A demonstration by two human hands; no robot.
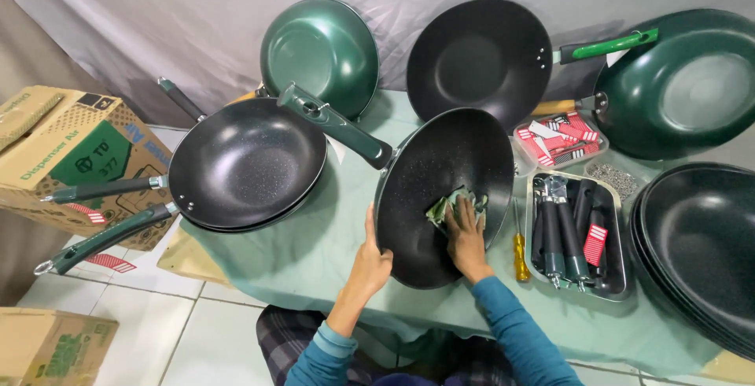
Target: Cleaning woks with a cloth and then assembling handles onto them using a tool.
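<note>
A person in blue sleeves works at a table (330, 236) covered with a pale green cloth. The left hand (371, 264) grips the near rim of a black speckled wok (429, 166), which is tilted up on its edge at the middle of the table, its dark green handle (334, 122) pointing up and to the left. The right hand (465, 232) lies flat inside the wok, fingers spread and pressing a crumpled green rag (448, 203) against the inner wall.

To the left, a stack of black woks (248, 162) rests on the table edge, with handles jutting out over a cardboard box (79, 150). Behind stand a green pan (318, 51), a black wok (480, 51) and a large green wok (688, 83), all leaning against a grey backdrop. Just right of the tilted wok, a yellow-handled screwdriver (519, 252) lies beside a metal tray of loose handles (578, 232). A clear tub of red-and-white packets (560, 138) sits behind that tray, and more black woks (700, 244) are stacked at the far right.
</note>
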